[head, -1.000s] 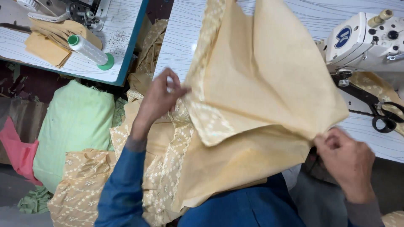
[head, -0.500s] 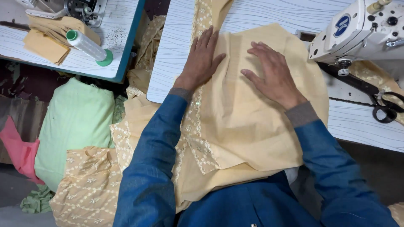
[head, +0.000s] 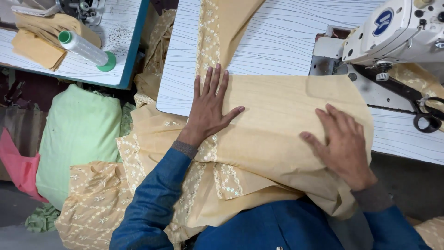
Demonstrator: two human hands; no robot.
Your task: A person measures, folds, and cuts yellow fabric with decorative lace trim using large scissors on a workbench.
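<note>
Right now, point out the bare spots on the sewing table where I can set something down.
Bare white tabletop lies between the embroidered fabric strip and the white sewing machine. A narrow patch sits left of the strip. The front is crowded: tan cloth under both hands, black scissors at right.

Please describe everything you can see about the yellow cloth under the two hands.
The yellow cloth is a pale, matte woven fabric, folded and laid flat across the edge of the white table. A band of white flower embroidery runs along one side and up the table. Its lower part hangs over the edge onto the person's lap. The left hand and the right hand both press flat on it, fingers spread. Its far corner lies beside the sewing machine.
</note>
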